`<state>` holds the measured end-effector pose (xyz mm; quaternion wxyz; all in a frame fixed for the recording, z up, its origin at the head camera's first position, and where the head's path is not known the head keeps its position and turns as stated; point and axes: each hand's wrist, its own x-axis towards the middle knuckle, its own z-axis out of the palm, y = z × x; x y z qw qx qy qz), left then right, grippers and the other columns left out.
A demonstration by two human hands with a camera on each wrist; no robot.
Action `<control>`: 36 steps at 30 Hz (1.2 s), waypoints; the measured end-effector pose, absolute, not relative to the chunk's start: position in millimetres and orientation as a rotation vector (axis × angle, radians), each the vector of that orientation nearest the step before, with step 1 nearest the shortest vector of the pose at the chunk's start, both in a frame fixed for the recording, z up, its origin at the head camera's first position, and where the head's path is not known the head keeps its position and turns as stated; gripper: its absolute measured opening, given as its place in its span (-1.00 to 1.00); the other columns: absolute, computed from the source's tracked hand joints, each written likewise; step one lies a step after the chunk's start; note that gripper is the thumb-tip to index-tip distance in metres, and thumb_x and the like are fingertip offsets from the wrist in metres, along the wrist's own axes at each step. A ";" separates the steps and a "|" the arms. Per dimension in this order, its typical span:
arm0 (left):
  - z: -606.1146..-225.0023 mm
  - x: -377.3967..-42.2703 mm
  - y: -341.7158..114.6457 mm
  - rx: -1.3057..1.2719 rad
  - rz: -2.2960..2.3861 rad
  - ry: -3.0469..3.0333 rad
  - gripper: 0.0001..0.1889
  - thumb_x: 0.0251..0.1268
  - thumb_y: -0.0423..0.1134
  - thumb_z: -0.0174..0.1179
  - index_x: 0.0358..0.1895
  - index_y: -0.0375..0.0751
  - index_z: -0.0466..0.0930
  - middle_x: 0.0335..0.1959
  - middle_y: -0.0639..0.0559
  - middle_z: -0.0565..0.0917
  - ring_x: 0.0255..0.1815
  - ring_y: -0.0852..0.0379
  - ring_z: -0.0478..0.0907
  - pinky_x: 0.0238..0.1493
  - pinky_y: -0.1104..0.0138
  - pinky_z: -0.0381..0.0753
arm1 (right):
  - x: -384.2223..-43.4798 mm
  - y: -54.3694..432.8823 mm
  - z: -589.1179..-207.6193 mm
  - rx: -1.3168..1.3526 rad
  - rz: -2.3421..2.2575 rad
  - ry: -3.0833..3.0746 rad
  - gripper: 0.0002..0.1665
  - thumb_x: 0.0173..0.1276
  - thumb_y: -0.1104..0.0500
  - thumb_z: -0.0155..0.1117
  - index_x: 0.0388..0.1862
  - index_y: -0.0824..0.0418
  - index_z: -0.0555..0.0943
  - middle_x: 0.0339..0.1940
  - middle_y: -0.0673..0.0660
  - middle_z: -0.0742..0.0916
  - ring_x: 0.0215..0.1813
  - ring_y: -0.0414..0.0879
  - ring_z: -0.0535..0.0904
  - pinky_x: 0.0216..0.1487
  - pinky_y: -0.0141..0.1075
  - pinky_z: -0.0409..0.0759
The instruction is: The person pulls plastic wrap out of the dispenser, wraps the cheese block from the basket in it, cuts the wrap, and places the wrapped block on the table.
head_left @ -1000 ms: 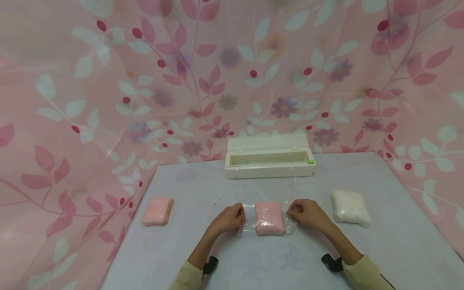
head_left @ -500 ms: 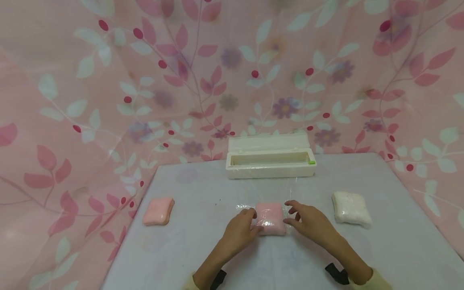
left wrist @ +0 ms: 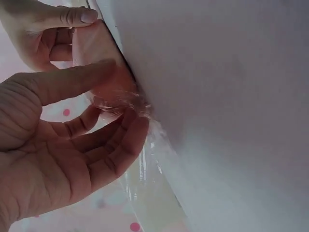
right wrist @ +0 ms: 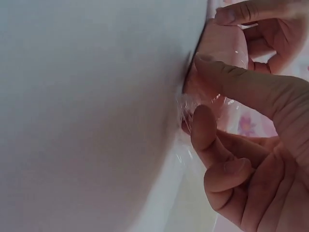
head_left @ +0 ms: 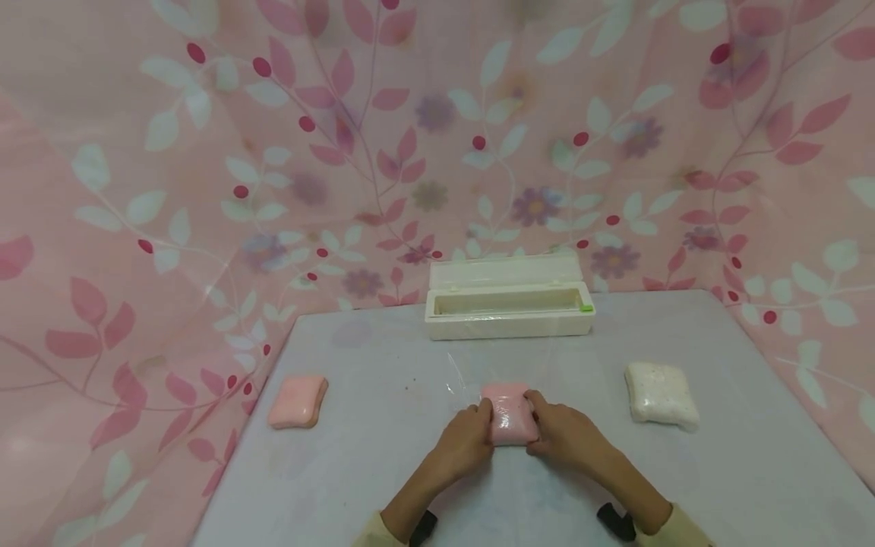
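Note:
A pink, pillow-shaped square block, wrapped in shiny cling film, lies at the front middle of the table. My left hand grips its left side, the thumb along the near face and curled fingers at the bunched film. On the opposite side my right hand holds the block, its thumb against the near face and the fingers bent by the gathered film. Both wrist views show film bunched under the fingertips. The block's far side is hidden there.
Behind the hands stands a long white box with its lid raised and a green tab at the right. Another pink block lies at the left. A white block in clear film lies right. A floral cloth hangs behind the table.
Both hands have let go of the outspread film edges and moved inward to the block's sides. The film that stuck out left and right is now folded in against the block.

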<state>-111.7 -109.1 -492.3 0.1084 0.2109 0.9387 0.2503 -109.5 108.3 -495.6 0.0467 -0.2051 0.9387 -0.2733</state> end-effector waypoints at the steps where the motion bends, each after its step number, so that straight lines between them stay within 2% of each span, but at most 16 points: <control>1: -491.8 -112.7 -109.6 0.629 0.742 2.762 -0.65 0.18 -0.39 0.28 -0.01 -0.18 0.38 -0.43 0.11 0.43 -0.45 0.19 0.35 -0.42 0.38 0.36 | -110.5 109.8 -493.7 -0.631 -0.854 2.853 -0.11 -0.06 0.15 0.64 0.24 0.25 0.38 -0.36 -0.03 0.69 -0.40 -0.20 0.52 -0.34 -0.21 0.52; 5: -481.0 -119.4 -115.4 0.637 0.901 2.695 -0.69 0.22 -0.36 0.26 -0.04 -0.19 0.37 -0.45 0.12 0.45 -0.46 0.22 0.37 -0.45 0.38 0.39 | -118.2 118.3 -483.5 -0.685 -0.971 2.784 -0.17 0.08 0.15 0.56 0.29 0.22 0.35 -0.22 0.05 0.75 -0.38 -0.21 0.57 -0.36 -0.27 0.52; 10: -464.7 -141.6 -124.0 0.601 1.071 2.653 -0.69 0.32 -0.29 0.21 0.05 -0.23 0.38 -0.33 0.01 0.62 -0.39 0.23 0.52 -0.39 0.37 0.52 | -142.5 123.1 -471.6 -0.661 -1.205 2.685 -0.28 0.25 0.03 0.46 0.29 0.22 0.37 -0.22 0.08 0.77 -0.37 -0.23 0.61 -0.38 -0.31 0.55; 12: -462.7 -154.6 -124.5 0.552 1.100 2.662 -0.68 0.39 -0.23 0.17 0.10 -0.24 0.37 -0.34 -0.01 0.65 -0.41 0.22 0.55 -0.41 0.35 0.54 | -156.2 121.6 -470.0 -0.626 -1.278 2.669 -0.34 0.31 -0.04 0.40 0.25 0.24 0.41 -0.25 0.08 0.78 -0.36 -0.17 0.66 -0.37 -0.28 0.57; 17: -464.5 -183.3 -117.6 0.441 1.196 2.698 -0.60 0.48 -0.02 0.10 0.10 -0.29 0.36 -0.58 0.05 0.52 -0.63 0.21 0.41 -0.61 0.33 0.41 | -185.2 116.5 -473.1 -0.461 -1.388 2.662 -0.43 0.37 -0.11 0.32 0.09 0.29 0.46 -0.39 0.17 0.77 -0.50 -0.01 0.65 -0.48 -0.22 0.54; 21: -470.0 -200.8 -109.4 0.374 1.238 2.742 -0.54 0.43 0.05 0.15 0.05 -0.31 0.36 -0.65 0.08 0.46 -0.69 0.23 0.33 -0.68 0.37 0.30 | -201.5 112.9 -476.9 -0.316 -1.418 2.710 -0.49 0.37 -0.16 0.30 -0.09 0.27 0.49 -0.46 0.18 0.75 -0.56 0.00 0.61 -0.57 -0.21 0.48; 27: -482.7 -226.5 -97.7 0.277 1.119 2.972 -0.61 0.32 -0.03 0.29 -0.13 -0.23 0.35 -0.58 0.06 0.48 -0.61 0.18 0.40 -0.63 0.35 0.33 | -225.7 107.3 -489.8 -0.183 -1.397 2.822 -0.51 0.38 -0.21 0.26 -0.31 0.22 0.54 -0.58 0.09 0.71 -0.61 -0.05 0.60 -0.63 -0.24 0.42; 31: -489.6 -241.5 -90.5 0.243 1.069 3.066 -0.59 0.27 -0.01 0.33 -0.23 -0.19 0.32 -0.59 0.05 0.41 -0.58 0.12 0.38 -0.60 0.31 0.31 | -239.9 106.0 -502.2 -0.089 -1.381 2.877 -0.52 0.38 -0.21 0.26 -0.36 0.21 0.57 -0.66 0.04 0.67 -0.67 -0.12 0.53 -0.65 -0.29 0.35; 36: -494.3 -251.4 -85.7 0.177 1.080 3.041 -0.57 0.24 0.01 0.36 -0.27 -0.18 0.31 -0.61 0.09 0.35 -0.62 0.15 0.33 -0.64 0.31 0.27 | -249.5 103.8 -512.6 -0.038 -1.432 2.884 -0.53 0.36 -0.16 0.30 -0.39 0.25 0.60 -0.72 0.02 0.64 -0.71 -0.13 0.48 -0.68 -0.30 0.31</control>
